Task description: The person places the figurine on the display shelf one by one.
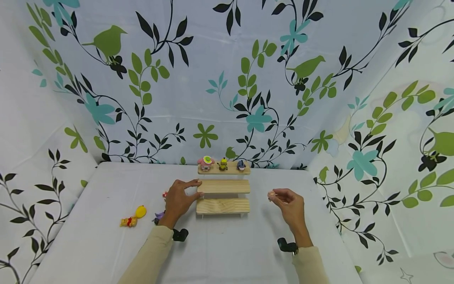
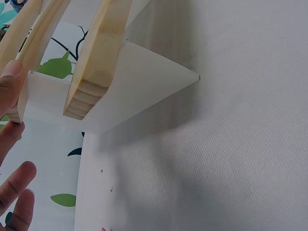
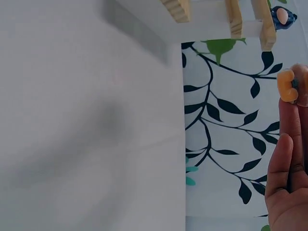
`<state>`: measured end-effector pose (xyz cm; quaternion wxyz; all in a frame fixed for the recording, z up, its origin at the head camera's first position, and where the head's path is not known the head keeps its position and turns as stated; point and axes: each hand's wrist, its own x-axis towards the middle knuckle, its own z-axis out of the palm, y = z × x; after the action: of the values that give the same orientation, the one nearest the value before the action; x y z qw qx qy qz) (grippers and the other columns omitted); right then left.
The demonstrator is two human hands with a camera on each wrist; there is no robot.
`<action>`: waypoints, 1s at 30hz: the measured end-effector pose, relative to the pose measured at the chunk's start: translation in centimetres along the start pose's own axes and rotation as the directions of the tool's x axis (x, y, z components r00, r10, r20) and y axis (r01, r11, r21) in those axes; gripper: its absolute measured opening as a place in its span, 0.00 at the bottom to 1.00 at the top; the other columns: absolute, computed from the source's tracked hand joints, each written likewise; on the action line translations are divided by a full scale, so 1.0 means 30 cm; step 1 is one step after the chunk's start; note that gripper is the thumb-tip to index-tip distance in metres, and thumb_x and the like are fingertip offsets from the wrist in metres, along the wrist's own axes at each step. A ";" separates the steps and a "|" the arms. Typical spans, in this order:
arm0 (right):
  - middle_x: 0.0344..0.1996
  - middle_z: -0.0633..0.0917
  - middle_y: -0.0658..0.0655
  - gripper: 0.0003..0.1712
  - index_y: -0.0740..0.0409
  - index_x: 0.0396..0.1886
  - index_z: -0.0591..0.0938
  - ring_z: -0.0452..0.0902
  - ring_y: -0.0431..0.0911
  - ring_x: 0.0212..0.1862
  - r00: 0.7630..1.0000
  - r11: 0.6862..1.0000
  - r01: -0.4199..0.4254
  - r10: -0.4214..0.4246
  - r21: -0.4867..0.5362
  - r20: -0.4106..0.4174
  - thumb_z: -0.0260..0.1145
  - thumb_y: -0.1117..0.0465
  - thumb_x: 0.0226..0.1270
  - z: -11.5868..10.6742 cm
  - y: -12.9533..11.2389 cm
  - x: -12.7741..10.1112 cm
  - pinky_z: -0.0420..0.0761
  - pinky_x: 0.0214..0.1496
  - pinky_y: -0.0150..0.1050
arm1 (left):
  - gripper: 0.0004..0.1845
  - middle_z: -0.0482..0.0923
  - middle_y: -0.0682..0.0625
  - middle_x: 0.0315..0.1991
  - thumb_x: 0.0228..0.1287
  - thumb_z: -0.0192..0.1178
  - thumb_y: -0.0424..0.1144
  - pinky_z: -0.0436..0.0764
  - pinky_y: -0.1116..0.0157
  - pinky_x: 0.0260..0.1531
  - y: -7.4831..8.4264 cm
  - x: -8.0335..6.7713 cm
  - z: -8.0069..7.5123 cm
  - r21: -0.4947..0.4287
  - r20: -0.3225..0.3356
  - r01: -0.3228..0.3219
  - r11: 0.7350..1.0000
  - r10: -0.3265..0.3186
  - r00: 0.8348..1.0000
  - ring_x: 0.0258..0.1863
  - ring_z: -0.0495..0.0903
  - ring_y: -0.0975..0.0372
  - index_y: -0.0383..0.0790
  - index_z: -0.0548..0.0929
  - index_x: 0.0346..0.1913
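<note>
A wooden three-tier display shelf (image 1: 223, 205) stands on the white table. My left hand (image 1: 177, 201) pinches the left end of its middle board (image 1: 227, 186) between thumb and index finger; the other fingers (image 2: 19, 180) are spread off the wood in the left wrist view. To the right of the shelf, apart from it, my right hand (image 1: 292, 207) holds a small figurine (image 3: 288, 86) at its fingertips. Orange and peach parts of that figurine show, but its kind is unclear. On the top board stand a pink figurine (image 1: 206, 162), a yellow one (image 1: 222, 164) and a blue one (image 1: 241, 165).
Left of my left hand lie a yellow-and-red bear figurine (image 1: 128, 222) with a yellow balloon (image 1: 140, 212). A purple figurine (image 1: 158, 217) and a red piece (image 1: 164, 194) are partly hidden behind that hand. Leaf-patterned cloth (image 1: 227, 79) hangs behind the table.
</note>
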<state>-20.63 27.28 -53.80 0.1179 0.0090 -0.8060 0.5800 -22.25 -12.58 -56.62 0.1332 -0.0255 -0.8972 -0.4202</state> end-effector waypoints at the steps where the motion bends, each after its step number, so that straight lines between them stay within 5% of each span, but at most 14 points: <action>1: 0.46 0.93 0.62 0.17 0.57 0.49 0.91 0.90 0.42 0.43 1.000 1.000 0.004 -0.004 0.000 0.001 0.81 0.56 0.63 0.007 -0.007 0.003 0.87 0.46 0.30 | 0.27 0.89 0.52 0.59 0.55 0.83 0.50 0.81 0.47 0.51 -0.001 0.000 0.001 0.001 -0.002 -0.003 1.000 0.003 1.000 0.53 0.82 0.46 0.53 0.91 0.59; 19: 0.44 0.93 0.57 0.15 0.54 0.47 0.91 0.89 0.43 0.42 0.993 0.993 0.118 -0.118 0.024 -0.003 0.82 0.59 0.62 0.125 -0.088 0.054 0.87 0.45 0.31 | 0.27 0.89 0.51 0.57 0.54 0.83 0.49 0.82 0.47 0.50 -0.007 0.000 0.003 -0.004 -0.003 0.011 1.000 -0.011 1.000 0.54 0.83 0.46 0.54 0.91 0.59; 30: 0.44 0.93 0.63 0.15 0.60 0.46 0.91 0.88 0.41 0.40 0.987 0.984 0.163 -0.162 0.071 -0.010 0.82 0.63 0.61 0.194 -0.120 0.082 0.86 0.44 0.31 | 0.27 0.89 0.50 0.56 0.55 0.83 0.49 0.81 0.47 0.51 -0.002 -0.002 0.001 -0.004 0.005 0.018 1.000 -0.018 1.000 0.53 0.82 0.45 0.54 0.91 0.59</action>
<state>-23.52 20.95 -51.70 0.1659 0.0778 -0.7810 0.5970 -22.21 -12.58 -56.71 0.1269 -0.0187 -0.8970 -0.4230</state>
